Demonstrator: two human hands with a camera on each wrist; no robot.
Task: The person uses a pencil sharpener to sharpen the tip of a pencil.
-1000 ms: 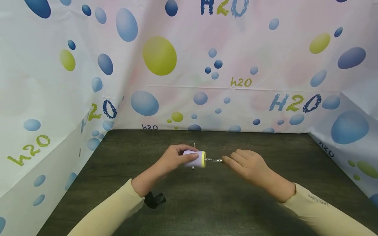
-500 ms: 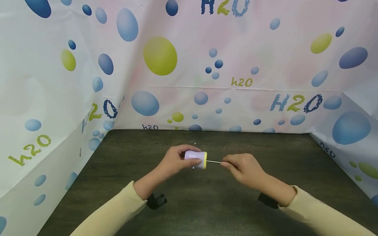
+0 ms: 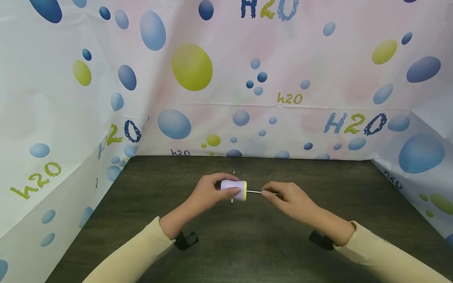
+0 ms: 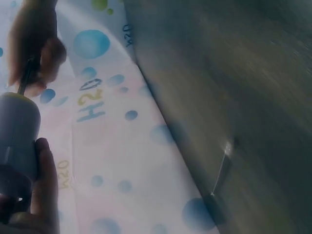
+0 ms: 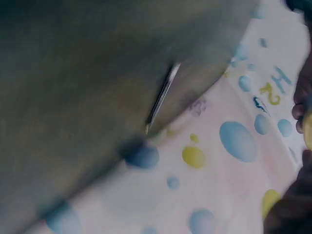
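In the head view my left hand [image 3: 209,192] holds a lavender cylinder [image 3: 229,184] on its side, thumb in front and fingers over the top. Its yellow-rimmed end faces right. My right hand [image 3: 291,198] pinches a thin pencil-like stick [image 3: 253,192] between thumb and forefinger. The stick runs level into the middle of the yellow rim; its inner end is hidden. In the left wrist view the cylinder [image 4: 18,131] appears at the left edge with the dark stick [image 4: 22,84] entering it. The right wrist view catches only part of the yellow rim [image 5: 308,129].
A slim pen-like stick [image 5: 162,100] lies on the dark wood table [image 3: 226,255], mostly covered by the cylinder in the head view. White sheeting [image 3: 226,78] printed with coloured bubbles walls the back and sides. Black wrist mounts [image 3: 186,240] hang below the wrists.
My right fingers have turned from lying over the stick to pinching it from the side. Over the last half second that hand has moved slightly left, nearer the cylinder. The left hand barely moves.
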